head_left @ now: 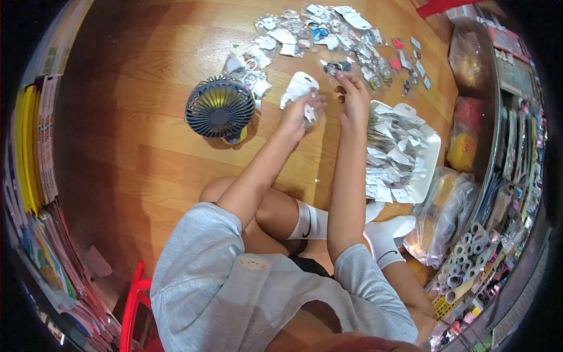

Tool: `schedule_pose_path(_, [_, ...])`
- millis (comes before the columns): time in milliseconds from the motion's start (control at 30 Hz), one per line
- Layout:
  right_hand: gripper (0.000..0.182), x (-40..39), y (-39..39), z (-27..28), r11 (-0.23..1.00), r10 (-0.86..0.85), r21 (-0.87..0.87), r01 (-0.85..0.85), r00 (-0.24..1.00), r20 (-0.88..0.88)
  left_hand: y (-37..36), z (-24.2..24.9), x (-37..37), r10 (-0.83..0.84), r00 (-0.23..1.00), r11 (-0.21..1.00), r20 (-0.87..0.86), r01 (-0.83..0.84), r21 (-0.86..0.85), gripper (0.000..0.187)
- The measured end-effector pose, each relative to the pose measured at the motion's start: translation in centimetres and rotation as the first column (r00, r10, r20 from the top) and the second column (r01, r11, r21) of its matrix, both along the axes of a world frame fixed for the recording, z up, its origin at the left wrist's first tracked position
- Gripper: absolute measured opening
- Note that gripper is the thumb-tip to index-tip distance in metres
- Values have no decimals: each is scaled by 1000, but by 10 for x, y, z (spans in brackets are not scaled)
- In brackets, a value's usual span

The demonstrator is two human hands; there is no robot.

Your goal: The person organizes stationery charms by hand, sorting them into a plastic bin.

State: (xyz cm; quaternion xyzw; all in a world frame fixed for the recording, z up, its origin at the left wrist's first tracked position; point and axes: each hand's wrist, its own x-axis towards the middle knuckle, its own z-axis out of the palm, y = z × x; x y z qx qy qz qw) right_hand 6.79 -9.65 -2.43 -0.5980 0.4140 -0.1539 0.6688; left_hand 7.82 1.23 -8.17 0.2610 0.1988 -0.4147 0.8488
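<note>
My left hand [296,114], blurred by motion, is closed around a small clear packet with a white piece [309,113] in it. Just beyond it, white header cards [301,84] with a hanging hole lie on the wooden floor. My right hand [354,97] pinches a clear plastic packet [336,67] that holds a small dark item; I cannot make out its kind. A white tray [433,154] beside my right forearm is filled with rows of packets [394,149] on white cards.
A loose pile of small bagged items [346,35] spreads over the floor [152,47] ahead. A dark round fan [220,108] stands left of my hands. Books [35,146] line the left; shelves with paper rolls [460,270] and plastic bags [443,220] line the right. A red chair frame [134,299] is behind left.
</note>
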Motion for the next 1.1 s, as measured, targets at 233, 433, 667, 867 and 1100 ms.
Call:
schedule_pose_path(233, [13,-50,34,20,919,-85,393,13,982,167,7,17,9,227,969,971,95,-218,-99,43])
schedule_pose_path(433, [14,-59,64,11,949,-65,313,49,997,42,7,25,-2,255,907,934,336,-141,-328,60])
schedule_pose_path(667, [21,-50,32,16,873,484,120,-472,816,-316,9,27,3,87,841,994,534,-111,13,43])
schedule_pose_path(867, [28,28,1,20,696,262,-654,-298,953,-155,8,5,9,180,967,977,181,-197,82,34])
schedule_pose_path(1100, [26,124,33,-59,140,338,-878,-458,856,-392,11,13,19,372,918,883,134,-395,254,26])
